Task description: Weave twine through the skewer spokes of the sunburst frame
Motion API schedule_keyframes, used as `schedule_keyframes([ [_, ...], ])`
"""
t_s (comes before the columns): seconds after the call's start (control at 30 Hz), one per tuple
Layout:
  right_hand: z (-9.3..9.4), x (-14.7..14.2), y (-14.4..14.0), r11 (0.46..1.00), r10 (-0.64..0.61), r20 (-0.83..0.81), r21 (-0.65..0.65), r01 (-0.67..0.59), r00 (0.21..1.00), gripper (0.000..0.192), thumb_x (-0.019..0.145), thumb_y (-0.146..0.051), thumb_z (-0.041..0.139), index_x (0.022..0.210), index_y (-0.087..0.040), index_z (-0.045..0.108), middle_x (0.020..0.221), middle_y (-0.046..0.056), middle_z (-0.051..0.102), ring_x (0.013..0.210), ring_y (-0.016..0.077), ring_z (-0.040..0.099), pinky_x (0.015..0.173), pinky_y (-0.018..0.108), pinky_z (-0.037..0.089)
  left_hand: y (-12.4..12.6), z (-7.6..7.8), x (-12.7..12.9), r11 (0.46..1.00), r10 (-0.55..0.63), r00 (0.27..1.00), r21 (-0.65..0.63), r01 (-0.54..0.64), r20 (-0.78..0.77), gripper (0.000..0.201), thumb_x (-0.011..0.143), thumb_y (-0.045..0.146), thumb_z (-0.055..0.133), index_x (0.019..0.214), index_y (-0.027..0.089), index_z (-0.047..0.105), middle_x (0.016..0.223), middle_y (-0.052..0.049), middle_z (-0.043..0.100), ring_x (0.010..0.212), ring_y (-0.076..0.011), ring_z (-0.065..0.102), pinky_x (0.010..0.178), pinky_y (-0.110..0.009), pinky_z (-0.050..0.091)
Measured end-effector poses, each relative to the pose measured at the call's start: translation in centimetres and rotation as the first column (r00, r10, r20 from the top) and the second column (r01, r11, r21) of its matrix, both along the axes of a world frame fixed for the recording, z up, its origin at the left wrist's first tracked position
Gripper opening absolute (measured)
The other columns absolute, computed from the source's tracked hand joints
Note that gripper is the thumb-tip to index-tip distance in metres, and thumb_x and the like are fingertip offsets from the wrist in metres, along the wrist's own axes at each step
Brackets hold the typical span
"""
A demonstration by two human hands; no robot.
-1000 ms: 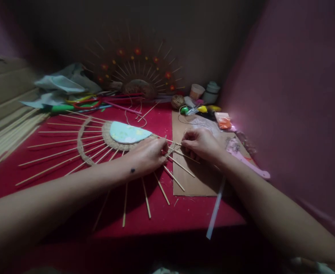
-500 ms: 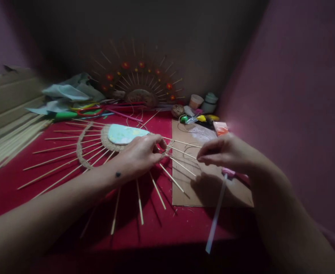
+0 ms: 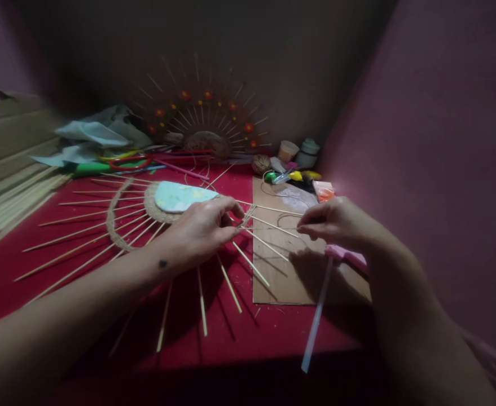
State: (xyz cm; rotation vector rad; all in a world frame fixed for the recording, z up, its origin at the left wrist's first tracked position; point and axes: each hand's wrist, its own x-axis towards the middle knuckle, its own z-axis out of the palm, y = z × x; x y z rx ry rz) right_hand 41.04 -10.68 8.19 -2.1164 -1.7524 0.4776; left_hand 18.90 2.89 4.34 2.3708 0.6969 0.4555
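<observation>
A half-round piece of thin sticks [image 3: 67, 224] fans out from a twine-wrapped centre with pale blue patterned fabric [image 3: 184, 197] on it. A curved band of woven twine [image 3: 111, 217] crosses the sticks on the left. My left hand [image 3: 214, 225] is closed at the right-hand sticks, thumb and forefinger pinching the twine weave [image 3: 248, 215] there. My right hand [image 3: 330, 221], further right above the cardboard, pinches a thin strand of twine [image 3: 273, 229] that runs straight across to the left hand.
A pink glue gun [image 3: 345, 255] with a clear glue stick lies on the cardboard [image 3: 268, 293]. Behind stand a twine ball [image 3: 260, 164], a paper cup [image 3: 288, 151] and a flower-decorated stick fan [image 3: 207, 121]. Red-handled scissors [image 3: 131, 163] and loose sticks [image 3: 19, 203] lie left.
My right hand has moved slightly right, and the twine between the hands now looks straighter. My left hand keeps its pinch. The whole view has shifted a little.
</observation>
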Motion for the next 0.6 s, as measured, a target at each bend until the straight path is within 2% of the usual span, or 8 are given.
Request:
schedule_keyframes([
  [0.2,0.3,0.6,-0.5,0.997,0.08,-0.19,0.029,-0.076,0.979,0.017,0.073,-0.031,0.063,0.072,-0.016,0.072,0.056,0.0,0.06,0.051,0.0098,0.052,0.048,0.023,0.04,-0.4,0.0,0.0,0.999,0.014,0.999,0.042,-0.012,-0.052,0.024,0.076,0.031,0.056,0.096,0.018,0.063,0.08,-0.003,0.066,0.07,-0.0153,0.058,0.062,-0.027,0.043],
  [0.37,-0.3,0.7,0.1,0.987,0.021,-0.025,0.159,-0.017,0.999,0.016,0.075,-0.028,0.061,0.072,-0.015,0.07,0.059,0.0,0.06,0.053,0.0088,0.048,0.051,0.024,0.037,-0.8,0.1,-0.1,0.998,0.01,0.996,0.059,-0.004,-0.09,0.023,0.077,0.03,0.055,0.095,0.018,0.062,0.073,-0.001,0.063,0.068,-0.0151,0.057,0.061,-0.027,0.04],
  [0.47,-1.3,0.6,1.4,0.953,0.016,0.05,0.303,-0.03,0.999,0.014,0.077,-0.026,0.061,0.074,-0.014,0.069,0.064,0.001,0.062,0.059,0.0099,0.051,0.057,0.024,0.038,-1.0,0.1,0.0,0.997,0.003,0.99,0.077,0.008,-0.139,0.023,0.078,0.031,0.055,0.096,0.018,0.062,0.069,-0.001,0.062,0.066,-0.0153,0.056,0.061,-0.027,0.038],
  [0.53,-2.4,0.6,2.7,0.928,0.024,0.026,0.371,-0.032,0.999,0.015,0.078,-0.027,0.061,0.075,-0.014,0.069,0.067,0.002,0.063,0.061,0.0106,0.052,0.059,0.025,0.039,-1.1,0.1,0.0,0.997,0.006,0.985,0.082,0.008,-0.171,0.023,0.078,0.033,0.056,0.096,0.018,0.061,0.069,-0.001,0.062,0.066,-0.0156,0.056,0.062,-0.028,0.038],
  [0.6,-3.5,0.5,4.3,0.923,0.013,-0.07,0.384,0.015,0.997,0.016,0.079,-0.028,0.061,0.078,-0.014,0.068,0.067,0.002,0.062,0.06,0.0105,0.053,0.058,0.025,0.04,-1.3,0.2,0.1,0.997,0.006,0.983,0.079,0.008,-0.184,0.023,0.078,0.034,0.056,0.095,0.018,0.061,0.069,-0.001,0.063,0.067,-0.0157,0.056,0.062,-0.028,0.038],
])
